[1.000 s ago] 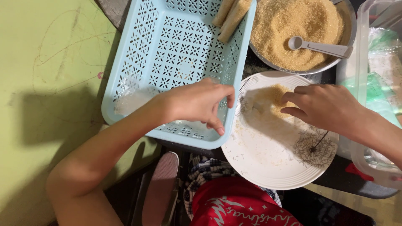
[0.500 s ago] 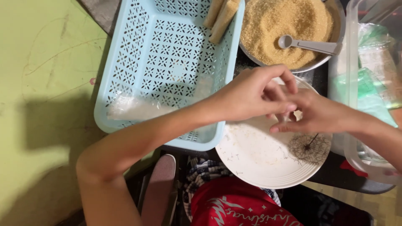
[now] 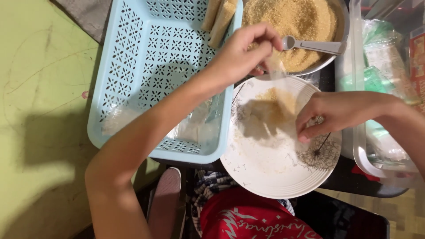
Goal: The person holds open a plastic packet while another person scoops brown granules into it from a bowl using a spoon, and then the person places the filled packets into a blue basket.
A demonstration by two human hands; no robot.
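Left hand pinches thin translucent wrapper, lifting its corner off white plate. Right hand pins wrapper's other edge. Brown sugar pile between hands. Blue basket under left forearm; sugar bowl beyond left hand.

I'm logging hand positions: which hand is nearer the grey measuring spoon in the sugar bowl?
Left. The left hand is right beside the spoon scoop; the right hand is lower, over the white plate.

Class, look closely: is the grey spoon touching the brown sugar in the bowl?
Touching. The head view shows the spoon lying on the sugar, its round scoop resting in the grains with no gap.
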